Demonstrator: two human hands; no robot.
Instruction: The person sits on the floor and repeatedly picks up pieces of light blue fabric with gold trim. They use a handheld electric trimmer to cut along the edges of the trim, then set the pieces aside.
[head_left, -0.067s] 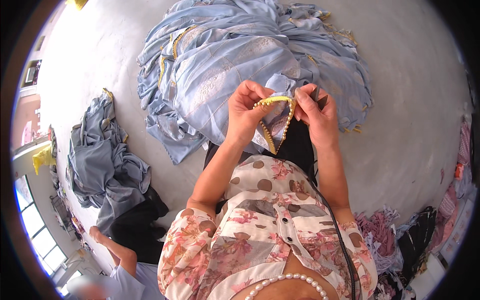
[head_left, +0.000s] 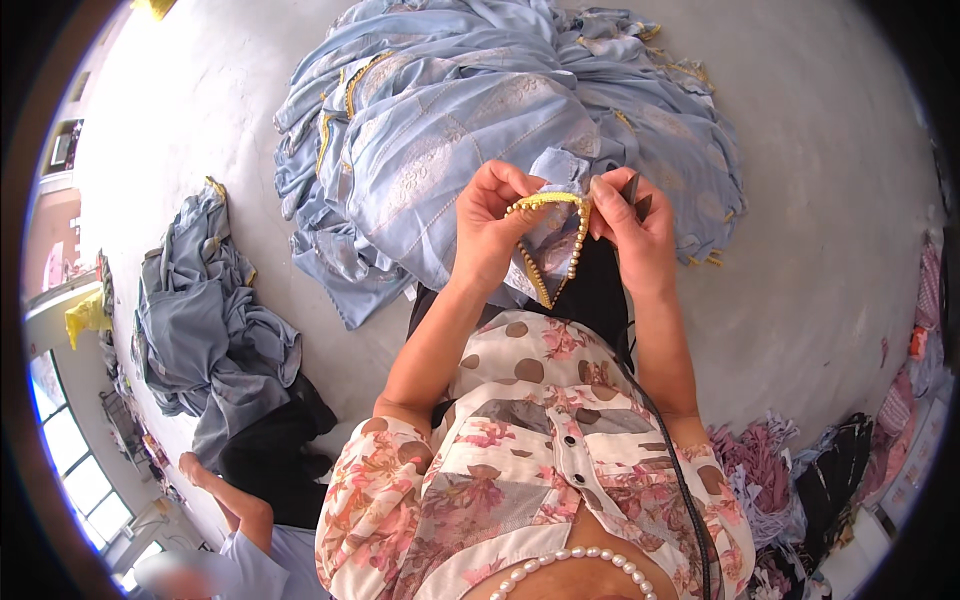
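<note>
Above my lap, both hands hold up the edge of a light blue garment (head_left: 562,166) with a yellow trim lined with gold beads (head_left: 578,245). My left hand (head_left: 492,222) is closed, pinching the trim between thumb and fingers. Opposite it, my right hand (head_left: 640,235) is closed at the other end of the trim, thumb against the fingers. Two dark points of what look like thread snips (head_left: 644,204) stick out from that hand; their handles are hidden in the palm. The trim hangs in a pointed loop between the hands.
A large heap of light blue embroidered cloth (head_left: 450,110) lies on the grey floor (head_left: 810,200) in front. At left, a seated person (head_left: 255,510) has blue-grey cloth (head_left: 210,320) before them. Pink and dark cloth piles (head_left: 760,465) lie at lower right.
</note>
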